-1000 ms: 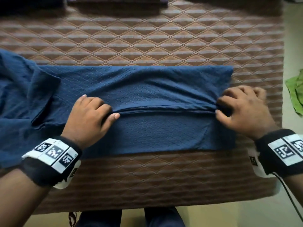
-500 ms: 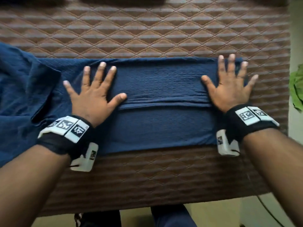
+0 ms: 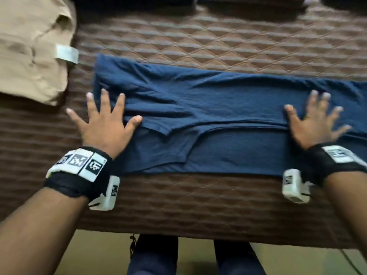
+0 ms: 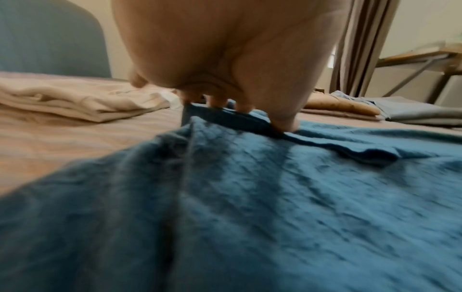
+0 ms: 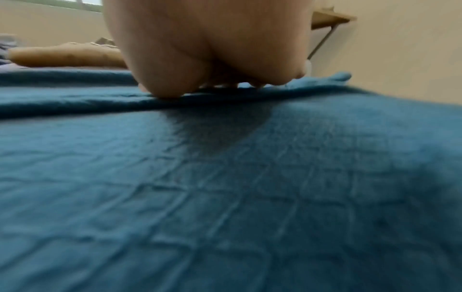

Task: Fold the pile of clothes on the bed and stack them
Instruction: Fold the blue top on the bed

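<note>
On the brown quilted bedspread (image 3: 218,36) in front of me lies the navy blue shirt (image 3: 228,147), folded into a long band that runs left to right near the bed's front edge; its upper layer is doubled over the lower one, leaving a lengthwise fold line through the middle, with some wrinkles toward the left end. My left hand (image 3: 105,128) is spread flat, fingers straight and splayed, grasping nothing; the thumb and two fingers press on the shirt's left end while the outer fingers reach past its edge over the bedspread; the left wrist view shows the fingertips (image 4: 285,126) bearing down on the folded edge of the cloth (image 4: 275,197). My right hand (image 3: 315,120) is likewise flat and released, fingers fanned out, palm down on the shirt's right part, straddling the fold line; in the right wrist view the heel of that hand (image 5: 207,49) sits on the blue fabric (image 5: 225,187), though blur hides the fingertips. A folded beige garment (image 3: 29,50) with a white label lies on the bedspread at the far left, apart from the shirt; more folded clothes (image 4: 412,112) sit farther back on the bed.
</note>
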The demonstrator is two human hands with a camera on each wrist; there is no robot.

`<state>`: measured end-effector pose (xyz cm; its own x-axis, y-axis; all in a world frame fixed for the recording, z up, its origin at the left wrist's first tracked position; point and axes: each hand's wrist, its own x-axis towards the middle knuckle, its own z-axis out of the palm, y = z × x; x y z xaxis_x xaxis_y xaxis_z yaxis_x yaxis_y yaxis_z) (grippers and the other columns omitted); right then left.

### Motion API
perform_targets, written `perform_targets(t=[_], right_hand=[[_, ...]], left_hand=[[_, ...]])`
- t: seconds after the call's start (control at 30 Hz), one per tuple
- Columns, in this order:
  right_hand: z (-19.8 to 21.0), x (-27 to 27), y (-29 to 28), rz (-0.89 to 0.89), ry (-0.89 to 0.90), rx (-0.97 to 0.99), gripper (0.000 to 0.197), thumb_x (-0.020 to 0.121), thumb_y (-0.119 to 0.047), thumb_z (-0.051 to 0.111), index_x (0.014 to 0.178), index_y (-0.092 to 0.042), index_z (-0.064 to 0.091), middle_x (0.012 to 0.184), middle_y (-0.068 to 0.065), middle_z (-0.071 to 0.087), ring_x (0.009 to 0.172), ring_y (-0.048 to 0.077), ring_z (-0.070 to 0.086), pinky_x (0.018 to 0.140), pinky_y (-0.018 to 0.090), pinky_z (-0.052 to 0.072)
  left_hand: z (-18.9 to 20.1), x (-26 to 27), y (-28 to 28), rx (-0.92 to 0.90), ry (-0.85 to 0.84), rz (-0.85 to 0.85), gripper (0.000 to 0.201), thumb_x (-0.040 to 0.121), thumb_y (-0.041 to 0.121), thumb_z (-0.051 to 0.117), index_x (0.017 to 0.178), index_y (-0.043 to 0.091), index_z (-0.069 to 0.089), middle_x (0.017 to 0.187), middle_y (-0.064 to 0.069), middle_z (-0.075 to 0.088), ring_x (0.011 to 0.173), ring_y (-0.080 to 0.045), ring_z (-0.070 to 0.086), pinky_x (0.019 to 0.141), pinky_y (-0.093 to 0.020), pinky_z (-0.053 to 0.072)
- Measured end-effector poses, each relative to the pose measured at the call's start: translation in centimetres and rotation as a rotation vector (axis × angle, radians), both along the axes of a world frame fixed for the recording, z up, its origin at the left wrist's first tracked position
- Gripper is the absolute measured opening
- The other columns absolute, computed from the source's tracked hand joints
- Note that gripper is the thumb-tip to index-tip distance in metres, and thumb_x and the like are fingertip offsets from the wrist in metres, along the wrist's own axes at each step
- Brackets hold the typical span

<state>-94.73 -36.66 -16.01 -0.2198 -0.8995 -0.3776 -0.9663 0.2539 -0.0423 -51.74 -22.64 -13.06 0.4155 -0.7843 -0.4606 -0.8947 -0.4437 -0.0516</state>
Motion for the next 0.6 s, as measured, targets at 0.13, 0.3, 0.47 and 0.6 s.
perform_targets(t=[0.13,0.3,0.47,0.6], right_hand=[[1.2,4.7,2.0,0.242,-0.076,-0.229,0.083,0.089,-0.07,0.031,0.148,-0.012,0.038,0.158,0.02,0.027,0.145,0.042,0.022,0.112,0.065,0.017],[1.1,20.1,8.8,1.003,-0.486,-0.367,0.042,0.086,-0.037,0.065,0.121,-0.013,0.067,0.124,0.012,0.063,0.113,0.032,0.058,0.091,0.046,0.045],[0.5,24.6,8.7,0.863,-0.531,-0.305,0.026,0.079,-0.021,0.069,0.103,-0.016,0.073,0.104,0.002,0.069,0.097,0.031,0.064,0.08,0.044,0.046],[3.1,22.4,8.2,0.795,-0.662,-0.348,0.016,0.09,-0.012,0.059,0.099,-0.006,0.07,0.098,0.007,0.071,0.095,0.026,0.062,0.083,0.04,0.045]], left_hand=[[-0.9,4.0,0.9,-0.194,0.318,-0.223,0.088,0.085,0.055,0.064,0.156,0.038,0.015,0.166,-0.009,0.008,0.151,-0.036,0.012,0.112,-0.065,0.024],[-1.5,7.5,1.4,-0.352,0.263,-0.356,0.054,0.072,0.04,0.083,0.123,0.03,0.067,0.145,-0.009,0.049,0.143,-0.036,0.032,0.105,-0.074,0.012],[-0.6,6.9,1.1,-0.61,0.331,-0.384,0.011,0.08,0.027,0.073,0.089,0.022,0.068,0.13,-0.005,0.06,0.139,-0.033,0.04,0.106,-0.072,0.011],[2.0,5.3,2.2,-0.753,0.421,-0.5,0.012,0.094,0.022,0.058,0.094,0.011,0.062,0.093,-0.005,0.069,0.098,-0.025,0.066,0.115,-0.057,0.017]])
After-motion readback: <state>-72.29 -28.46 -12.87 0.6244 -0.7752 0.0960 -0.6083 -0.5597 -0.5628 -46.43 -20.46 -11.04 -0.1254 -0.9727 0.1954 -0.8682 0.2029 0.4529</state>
